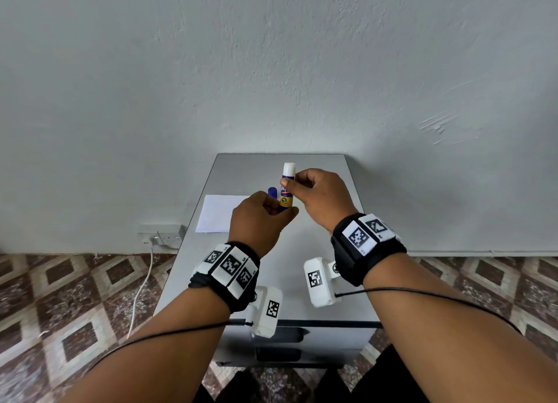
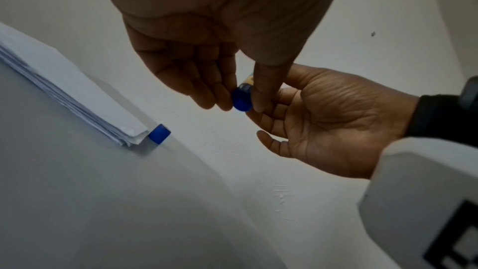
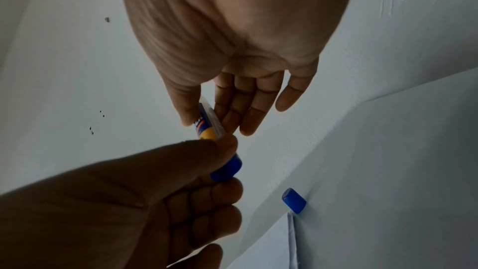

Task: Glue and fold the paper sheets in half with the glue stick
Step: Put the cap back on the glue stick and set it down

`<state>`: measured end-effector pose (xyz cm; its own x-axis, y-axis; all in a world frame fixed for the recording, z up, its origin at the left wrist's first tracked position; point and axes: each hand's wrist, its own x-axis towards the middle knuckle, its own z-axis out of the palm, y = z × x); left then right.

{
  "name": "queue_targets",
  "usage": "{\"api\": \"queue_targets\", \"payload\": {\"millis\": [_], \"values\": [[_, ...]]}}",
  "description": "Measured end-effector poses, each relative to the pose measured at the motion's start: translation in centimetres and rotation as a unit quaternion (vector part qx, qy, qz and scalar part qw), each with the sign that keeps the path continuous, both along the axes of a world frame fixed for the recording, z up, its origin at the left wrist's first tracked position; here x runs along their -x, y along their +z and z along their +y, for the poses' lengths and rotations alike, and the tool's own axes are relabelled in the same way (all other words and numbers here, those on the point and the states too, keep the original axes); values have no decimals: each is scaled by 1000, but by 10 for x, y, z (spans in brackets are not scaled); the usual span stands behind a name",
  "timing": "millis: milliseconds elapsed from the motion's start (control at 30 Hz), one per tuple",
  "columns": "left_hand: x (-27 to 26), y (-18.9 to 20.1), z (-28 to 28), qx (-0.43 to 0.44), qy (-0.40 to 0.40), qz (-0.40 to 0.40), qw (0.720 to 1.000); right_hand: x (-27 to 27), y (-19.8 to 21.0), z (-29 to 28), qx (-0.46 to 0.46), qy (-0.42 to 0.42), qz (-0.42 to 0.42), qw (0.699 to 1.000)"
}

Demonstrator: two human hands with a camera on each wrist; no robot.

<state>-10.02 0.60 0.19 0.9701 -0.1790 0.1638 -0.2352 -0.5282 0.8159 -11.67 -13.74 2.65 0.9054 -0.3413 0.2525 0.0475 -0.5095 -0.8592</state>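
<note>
An uncapped glue stick (image 1: 287,188) stands upright above the grey table, its white glue showing at the top. My right hand (image 1: 314,195) pinches its labelled body (image 3: 205,128) between thumb and fingers. My left hand (image 1: 261,218) pinches the blue base knob (image 2: 241,99) (image 3: 227,169) from below. The blue cap (image 1: 272,191) (image 2: 159,133) (image 3: 294,200) lies on the table at the corner of a stack of white paper sheets (image 1: 219,213) (image 2: 70,97), left of my hands.
The grey cabinet top (image 1: 320,236) is narrow, set against a white wall (image 1: 271,70). A wall socket with a white cable (image 1: 163,236) sits low at the left. Patterned floor tiles (image 1: 75,288) lie on both sides.
</note>
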Motion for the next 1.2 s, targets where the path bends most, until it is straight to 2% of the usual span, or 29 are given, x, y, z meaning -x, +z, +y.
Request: {"api": "queue_targets", "payload": {"millis": [233,400,567,700,867,1000,1133,1200], "values": [[7,3,-2,-26,-43,-3,999,5,2,-3,17,8,0,1000],[6,4,-2,-40,-24,-5,999,7,3,0,23,13,-6,1000],[4,6,3,-55,-94,32,994,8,3,0,51,23,2,998],[2,8,2,-64,-44,15,997,7,0,3,55,22,1,998],[-2,8,4,-57,-88,56,993,6,-1,3,59,25,4,998],[-3,8,3,-52,-44,24,997,5,-1,3,60,24,3,998],[-2,7,4,-54,-84,43,994,5,-1,1,63,23,3,998],[-3,5,4,-44,-76,43,995,6,-1,1,61,22,2,998]]}}
